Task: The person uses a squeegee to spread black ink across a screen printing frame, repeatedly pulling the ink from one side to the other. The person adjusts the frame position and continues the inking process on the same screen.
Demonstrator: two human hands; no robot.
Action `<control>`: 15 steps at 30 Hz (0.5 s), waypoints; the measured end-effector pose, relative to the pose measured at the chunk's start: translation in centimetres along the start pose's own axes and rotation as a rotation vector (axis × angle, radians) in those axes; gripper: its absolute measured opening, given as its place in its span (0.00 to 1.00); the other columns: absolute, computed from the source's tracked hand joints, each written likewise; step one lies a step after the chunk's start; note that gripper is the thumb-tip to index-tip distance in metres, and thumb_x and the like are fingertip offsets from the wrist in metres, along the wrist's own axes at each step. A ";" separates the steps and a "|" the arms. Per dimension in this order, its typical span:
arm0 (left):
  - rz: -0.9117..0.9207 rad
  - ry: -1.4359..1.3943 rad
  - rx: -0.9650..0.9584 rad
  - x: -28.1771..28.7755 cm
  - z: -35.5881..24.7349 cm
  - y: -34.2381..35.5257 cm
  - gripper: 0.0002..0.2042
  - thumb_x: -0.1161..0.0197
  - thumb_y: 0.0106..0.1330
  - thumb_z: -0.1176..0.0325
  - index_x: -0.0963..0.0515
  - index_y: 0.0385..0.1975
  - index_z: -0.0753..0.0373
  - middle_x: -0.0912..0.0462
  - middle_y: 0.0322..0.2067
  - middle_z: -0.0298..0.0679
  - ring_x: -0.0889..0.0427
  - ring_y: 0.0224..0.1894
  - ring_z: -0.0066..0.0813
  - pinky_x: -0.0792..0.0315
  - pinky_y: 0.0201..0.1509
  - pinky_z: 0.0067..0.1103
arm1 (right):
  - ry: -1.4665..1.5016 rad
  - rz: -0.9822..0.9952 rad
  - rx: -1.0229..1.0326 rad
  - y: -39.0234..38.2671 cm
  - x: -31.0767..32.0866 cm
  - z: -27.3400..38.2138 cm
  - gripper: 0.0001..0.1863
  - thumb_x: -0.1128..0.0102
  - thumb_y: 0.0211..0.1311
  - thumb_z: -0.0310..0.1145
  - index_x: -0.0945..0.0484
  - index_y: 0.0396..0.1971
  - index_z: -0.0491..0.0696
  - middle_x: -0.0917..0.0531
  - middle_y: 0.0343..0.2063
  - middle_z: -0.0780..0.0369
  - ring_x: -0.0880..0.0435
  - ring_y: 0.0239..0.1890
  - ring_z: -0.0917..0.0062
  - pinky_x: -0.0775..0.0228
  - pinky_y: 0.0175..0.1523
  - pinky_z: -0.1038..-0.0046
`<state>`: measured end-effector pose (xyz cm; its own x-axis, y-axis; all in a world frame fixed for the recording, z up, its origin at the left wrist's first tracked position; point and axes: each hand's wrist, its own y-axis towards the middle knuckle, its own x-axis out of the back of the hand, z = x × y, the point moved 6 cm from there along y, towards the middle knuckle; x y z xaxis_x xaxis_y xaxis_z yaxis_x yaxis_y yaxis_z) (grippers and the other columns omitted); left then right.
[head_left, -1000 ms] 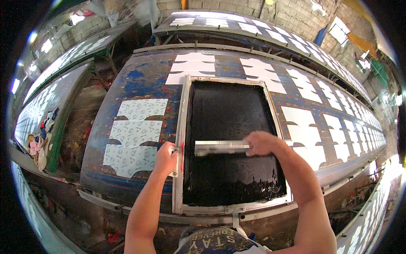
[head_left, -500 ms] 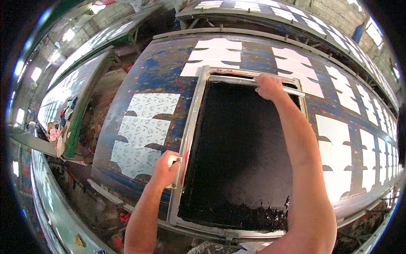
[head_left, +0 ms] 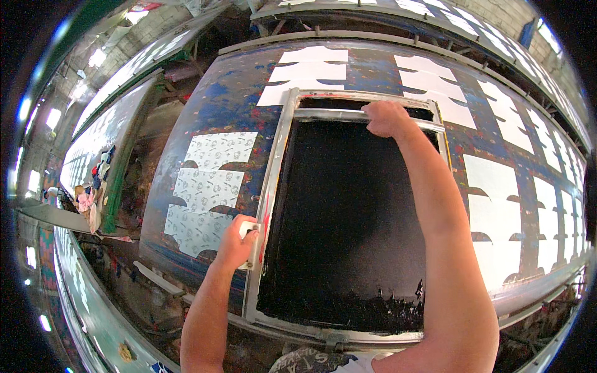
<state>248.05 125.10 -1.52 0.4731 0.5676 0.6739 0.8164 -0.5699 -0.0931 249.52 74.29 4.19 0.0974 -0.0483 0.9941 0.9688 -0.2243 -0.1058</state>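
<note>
A large screen-printing frame (head_left: pixel 277 158) with pale metal edges lies on the table in front of me. Its inner area (head_left: pixel 354 217) is black, with wet, glossy ink (head_left: pixel 398 304) along the near right part. My left hand (head_left: pixel 235 244) is closed around a white handle (head_left: pixel 251 248) on the frame's left side. At the far end, my right hand (head_left: pixel 388 118) grips a long metal-edged squeegee (head_left: pixel 329 114) lying across the frame; its lower edge is hard to see. Left of the frame, fabric pieces (head_left: pixel 214 180) carry a small repeated grey print.
Plain white cut pieces (head_left: pixel 491 217) lie in rows right of the frame, with more (head_left: pixel 308 71) beyond it on the paint-stained table (head_left: pixel 233 93). A rail (head_left: pixel 348 38) runs along the table's far edge. Another person (head_left: pixel 84 198) is far left, among further long tables (head_left: pixel 106 149).
The squeegee has moved slightly toward me within the frame, widening the dark strip behind it. My right hand moved with it, while my left stays on the handle. The view shifted slightly.
</note>
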 end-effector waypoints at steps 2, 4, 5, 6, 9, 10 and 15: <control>0.000 0.042 0.003 -0.1 0.3 0.2 0.13 0.30 0.72 0.73 0.20 0.53 0.62 0.12 0.43 0.51 0.12 0.47 0.49 0.20 0.54 0.37 | 0.011 0.026 0.018 -2.3 -0.5 1.1 0.17 0.35 0.62 0.29 0.13 0.51 0.52 0.09 0.48 0.52 0.10 0.55 0.52 0.18 0.62 0.51; -0.006 0.041 -0.034 0.0 0.3 0.3 0.13 0.30 0.72 0.72 0.20 0.53 0.62 0.12 0.42 0.51 0.12 0.47 0.49 0.20 0.54 0.37 | 0.009 -0.010 0.063 -5.0 -0.7 2.4 0.17 0.34 0.61 0.30 0.12 0.51 0.52 0.09 0.47 0.53 0.09 0.54 0.52 0.17 0.61 0.51; -0.004 0.041 -0.040 -0.1 0.5 0.1 0.13 0.30 0.72 0.72 0.21 0.53 0.61 0.12 0.42 0.51 0.12 0.47 0.49 0.20 0.54 0.38 | 0.005 -0.019 0.083 -6.6 -1.1 3.1 0.16 0.33 0.61 0.30 0.12 0.50 0.52 0.09 0.47 0.53 0.09 0.53 0.52 0.17 0.61 0.51; -0.006 0.033 -0.002 -0.2 0.8 0.2 0.13 0.29 0.72 0.72 0.21 0.54 0.60 0.12 0.41 0.51 0.12 0.46 0.49 0.21 0.52 0.38 | 0.009 -0.067 0.122 -8.3 -1.2 4.1 0.15 0.32 0.61 0.31 0.12 0.48 0.53 0.09 0.46 0.54 0.09 0.52 0.52 0.17 0.59 0.50; -0.019 0.009 -0.008 -0.2 1.3 0.2 0.13 0.28 0.72 0.72 0.20 0.53 0.60 0.12 0.40 0.51 0.12 0.44 0.50 0.21 0.51 0.38 | 0.051 -0.122 0.134 -13.9 -1.7 6.8 0.13 0.35 0.59 0.30 0.11 0.44 0.52 0.09 0.44 0.55 0.08 0.50 0.53 0.14 0.56 0.51; -0.031 0.041 -0.050 -0.2 1.1 0.4 0.13 0.28 0.72 0.72 0.20 0.53 0.60 0.12 0.40 0.51 0.12 0.44 0.50 0.21 0.51 0.38 | 0.030 -0.066 0.109 -15.6 -2.2 7.8 0.18 0.32 0.59 0.29 0.11 0.51 0.53 0.09 0.45 0.56 0.08 0.50 0.56 0.15 0.56 0.52; -0.080 0.050 -0.133 -0.3 1.1 0.5 0.13 0.28 0.71 0.72 0.19 0.53 0.60 0.11 0.41 0.52 0.11 0.46 0.52 0.20 0.52 0.39 | 0.057 -0.032 0.086 -25.7 -2.2 13.5 0.21 0.34 0.58 0.27 0.10 0.53 0.55 0.09 0.45 0.57 0.07 0.49 0.58 0.15 0.55 0.54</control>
<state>248.68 125.27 -2.54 0.3882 0.5862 0.7111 0.7985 -0.5991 0.0580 227.50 93.34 5.08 0.0552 -0.0980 0.9937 0.9873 -0.1428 -0.0689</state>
